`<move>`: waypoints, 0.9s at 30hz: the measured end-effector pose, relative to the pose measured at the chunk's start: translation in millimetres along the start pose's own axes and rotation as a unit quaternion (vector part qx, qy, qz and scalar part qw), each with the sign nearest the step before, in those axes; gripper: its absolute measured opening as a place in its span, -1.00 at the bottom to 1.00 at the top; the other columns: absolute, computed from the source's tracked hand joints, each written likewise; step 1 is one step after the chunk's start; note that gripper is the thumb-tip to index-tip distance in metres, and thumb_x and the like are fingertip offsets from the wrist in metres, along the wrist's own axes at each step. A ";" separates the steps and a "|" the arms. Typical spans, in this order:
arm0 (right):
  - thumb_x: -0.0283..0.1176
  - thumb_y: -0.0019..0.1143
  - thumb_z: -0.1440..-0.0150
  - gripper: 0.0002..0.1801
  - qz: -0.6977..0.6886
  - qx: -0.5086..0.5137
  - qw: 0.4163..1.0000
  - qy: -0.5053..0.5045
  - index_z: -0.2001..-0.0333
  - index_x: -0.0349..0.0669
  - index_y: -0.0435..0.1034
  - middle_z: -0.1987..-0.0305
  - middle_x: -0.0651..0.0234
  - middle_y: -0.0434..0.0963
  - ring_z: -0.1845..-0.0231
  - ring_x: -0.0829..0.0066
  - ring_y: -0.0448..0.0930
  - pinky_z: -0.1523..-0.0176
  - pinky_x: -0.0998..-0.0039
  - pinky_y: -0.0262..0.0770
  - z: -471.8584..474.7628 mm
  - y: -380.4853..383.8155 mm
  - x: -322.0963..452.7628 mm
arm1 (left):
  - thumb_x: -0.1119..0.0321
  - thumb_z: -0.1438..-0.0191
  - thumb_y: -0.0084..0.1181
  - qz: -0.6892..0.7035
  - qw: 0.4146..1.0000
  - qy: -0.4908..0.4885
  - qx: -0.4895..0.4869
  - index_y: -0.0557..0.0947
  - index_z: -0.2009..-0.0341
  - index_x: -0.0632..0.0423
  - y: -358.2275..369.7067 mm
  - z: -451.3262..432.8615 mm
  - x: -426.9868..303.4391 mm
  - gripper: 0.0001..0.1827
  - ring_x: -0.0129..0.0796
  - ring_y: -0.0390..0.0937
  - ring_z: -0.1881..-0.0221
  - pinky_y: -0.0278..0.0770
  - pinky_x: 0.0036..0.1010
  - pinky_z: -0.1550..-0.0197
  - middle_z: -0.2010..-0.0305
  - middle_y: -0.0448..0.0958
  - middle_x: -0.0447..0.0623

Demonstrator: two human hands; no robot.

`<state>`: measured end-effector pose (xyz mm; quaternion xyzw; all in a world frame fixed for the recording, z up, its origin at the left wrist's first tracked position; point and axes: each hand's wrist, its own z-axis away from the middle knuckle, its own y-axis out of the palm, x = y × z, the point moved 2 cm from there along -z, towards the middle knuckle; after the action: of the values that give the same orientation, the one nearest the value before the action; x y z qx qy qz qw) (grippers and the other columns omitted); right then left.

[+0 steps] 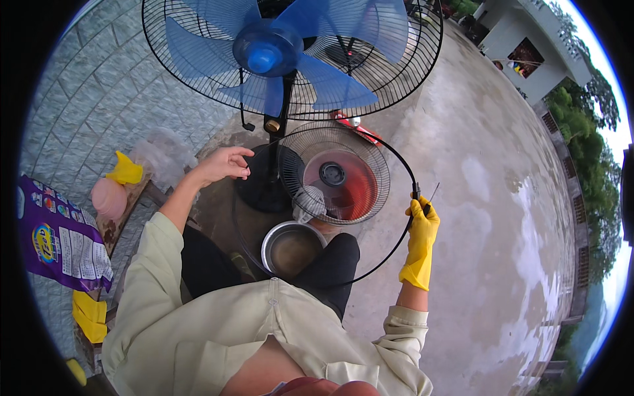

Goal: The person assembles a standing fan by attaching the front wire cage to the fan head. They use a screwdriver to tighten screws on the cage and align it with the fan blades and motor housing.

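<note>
My right hand [422,218], in a yellow rubber glove, is closed on the thin black clamp ring [407,166] of a fan grille and on a small screwdriver [434,192] whose shaft points up. The ring arcs down over my lap. My left hand [235,162] is bare, held in the air left of the fan's black stand with its fingers partly curled and nothing seen in them. Above both hands stands a pedestal fan with blue blades [337,79] and a wire grille. Between the hands lies a loose wire grille [366,143] around something red, with a grey cloth [309,202] at its lower left.
A metal basin [293,250] of cloudy water stands between my knees. At left, a wooden bench [130,210] bears a pink container [108,198], a yellow glove [126,169] and a purple detergent bag [62,237]. A tiled wall [99,89] runs behind it.
</note>
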<state>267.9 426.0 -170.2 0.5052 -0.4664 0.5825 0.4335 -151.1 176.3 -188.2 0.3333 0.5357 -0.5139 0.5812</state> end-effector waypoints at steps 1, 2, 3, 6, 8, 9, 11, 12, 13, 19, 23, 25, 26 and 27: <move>-0.38 0.18 -0.15 -0.81 -0.017 0.006 0.999 0.033 0.17 -0.20 0.53 0.56 0.52 0.48 0.63 0.75 0.26 0.55 0.64 0.10 -10.3 -0.7 -7.5 | 0.44 -0.03 0.18 0.043 0.999 -0.028 0.004 0.36 -0.16 0.26 4.3 1.7 6.3 -0.43 -0.42 0.55 0.27 0.47 -0.50 0.21 0.28 0.57 -0.01; -0.39 0.18 -0.15 -0.83 -0.015 0.004 0.998 0.053 0.19 -0.19 0.53 0.57 0.50 0.48 0.64 0.73 0.28 0.57 0.63 0.10 -17.7 -1.4 -17.3 | 0.39 -0.06 0.17 0.056 0.997 -0.042 0.026 0.30 -0.20 0.23 9.0 -0.2 17.9 -0.39 -0.39 0.57 0.28 0.49 -0.47 0.22 0.25 0.58 0.01; -0.39 0.18 -0.15 -0.85 -0.012 0.007 0.997 0.070 0.22 -0.18 0.54 0.58 0.48 0.48 0.66 0.71 0.30 0.58 0.62 0.10 -30.3 1.5 -27.5 | 0.37 -0.11 0.13 0.066 0.996 -0.058 0.014 0.29 -0.22 0.19 11.8 -1.5 33.5 -0.41 -0.37 0.58 0.29 0.51 -0.46 0.23 0.25 0.57 0.03; -0.36 0.21 -0.11 -0.88 0.034 0.008 0.993 0.109 0.30 -0.15 0.52 0.60 0.43 0.49 0.69 0.64 0.33 0.63 0.55 0.10 -63.2 -1.1 -59.0 | 0.36 -0.20 0.03 0.167 0.983 -0.079 0.007 0.27 -0.23 0.13 35.7 -24.0 49.6 -0.48 -0.34 0.59 0.35 0.55 -0.46 0.38 0.27 0.55 0.04; -0.32 0.25 -0.07 -0.85 0.051 0.006 0.991 0.126 0.35 -0.15 0.49 0.61 0.41 0.49 0.70 0.62 0.32 0.64 0.51 0.11 -80.9 6.8 -76.6 | 0.35 -0.23 -0.02 0.183 0.980 -0.068 -0.045 0.25 -0.23 0.14 40.3 -44.8 67.3 -0.51 -0.36 0.57 0.40 0.53 -0.51 0.56 0.29 0.54 0.05; -0.33 0.23 -0.08 -0.85 0.054 -0.007 0.989 0.140 0.33 -0.15 0.49 0.60 0.40 0.50 0.70 0.61 0.33 0.64 0.51 0.11 -89.6 10.5 -88.8 | 0.35 -0.23 -0.03 0.179 0.976 -0.086 -0.087 0.22 -0.23 0.19 43.3 -55.8 67.3 -0.49 -0.39 0.56 0.43 0.52 -0.52 0.59 0.29 0.53 0.05; -0.34 0.22 -0.07 -0.84 0.087 -0.035 0.983 0.156 0.31 -0.16 0.50 0.59 0.39 0.51 0.70 0.60 0.34 0.64 0.49 0.13 -100.8 21.4 -100.6 | 0.36 -0.23 -0.05 0.158 0.974 -0.077 -0.146 0.22 -0.23 0.21 47.3 -78.7 66.6 -0.50 -0.40 0.54 0.47 0.52 -0.51 0.59 0.29 0.53 0.05; -0.34 0.23 -0.07 -0.83 0.086 -0.041 0.982 0.166 0.31 -0.18 0.50 0.59 0.38 0.51 0.70 0.59 0.34 0.63 0.49 0.14 -107.3 25.0 -109.2 | 0.37 -0.23 -0.07 0.144 0.970 -0.093 -0.170 0.25 -0.21 0.23 49.2 -92.6 65.0 -0.52 -0.40 0.53 0.46 0.53 -0.51 0.59 0.25 0.52 0.05; -0.34 0.23 -0.07 -0.83 0.083 -0.042 0.980 0.173 0.30 -0.19 0.50 0.59 0.38 0.51 0.70 0.58 0.35 0.63 0.49 0.15 -114.5 31.5 -116.9 | 0.39 -0.21 -0.05 0.146 0.968 -0.092 -0.183 0.27 -0.22 0.24 47.4 -104.6 68.0 -0.51 -0.41 0.53 0.42 0.53 -0.49 0.58 0.22 0.50 0.05; -0.39 0.25 -0.01 -0.80 0.081 -0.077 0.987 0.116 0.39 -0.33 0.51 0.56 0.37 0.50 0.57 0.58 0.40 0.46 0.49 0.31 -145.8 54.4 -141.3 | 0.44 -0.16 0.02 0.106 0.944 -0.085 -0.302 0.43 -0.16 0.16 55.3 -161.8 86.0 -0.56 -0.44 0.50 0.33 0.52 -0.54 0.49 0.23 0.51 -0.02; -0.41 0.22 -0.01 -0.79 0.140 -0.099 0.983 0.072 0.37 -0.38 0.50 0.55 0.37 0.51 0.57 0.58 0.40 0.46 0.45 0.32 -148.6 65.6 -134.1 | 0.42 -0.12 0.10 -0.067 0.942 -0.068 -0.322 0.57 -0.05 0.09 56.5 -184.1 98.1 -0.63 -0.46 0.45 0.32 0.46 -0.51 0.31 0.25 0.52 -0.14; -0.42 0.20 -0.03 -0.80 0.136 -0.091 0.982 0.091 0.35 -0.37 0.50 0.55 0.39 0.50 0.58 0.59 0.39 0.48 0.44 0.31 -147.6 67.3 -130.8 | 0.42 -0.09 0.13 -0.134 0.933 -0.061 -0.329 0.56 -0.06 0.11 56.9 -189.0 101.8 -0.61 -0.41 0.46 0.33 0.46 -0.49 0.26 0.27 0.53 -0.12; -0.42 0.20 -0.04 -0.81 0.141 -0.088 0.981 0.097 0.33 -0.35 0.51 0.55 0.42 0.49 0.57 0.59 0.38 0.47 0.44 0.30 -147.3 69.4 -128.8 | 0.44 -0.08 0.14 -0.178 0.926 -0.060 -0.328 0.55 -0.07 0.13 55.5 -189.5 104.1 -0.60 -0.39 0.48 0.31 0.47 -0.48 0.22 0.26 0.54 -0.10; -0.42 0.21 -0.06 -0.82 0.147 -0.087 0.980 0.104 0.32 -0.34 0.51 0.55 0.45 0.48 0.56 0.59 0.37 0.46 0.44 0.29 -149.1 66.4 -134.7 | 0.45 -0.08 0.14 -0.221 0.918 -0.059 -0.323 0.55 -0.07 0.14 56.6 -190.2 102.7 -0.59 -0.37 0.49 0.28 0.47 -0.48 0.18 0.25 0.56 -0.07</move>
<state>190.9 555.2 -319.0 0.3279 -0.5368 0.6462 0.4322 -160.8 344.2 -335.4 -0.0303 0.6974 -0.4472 0.5592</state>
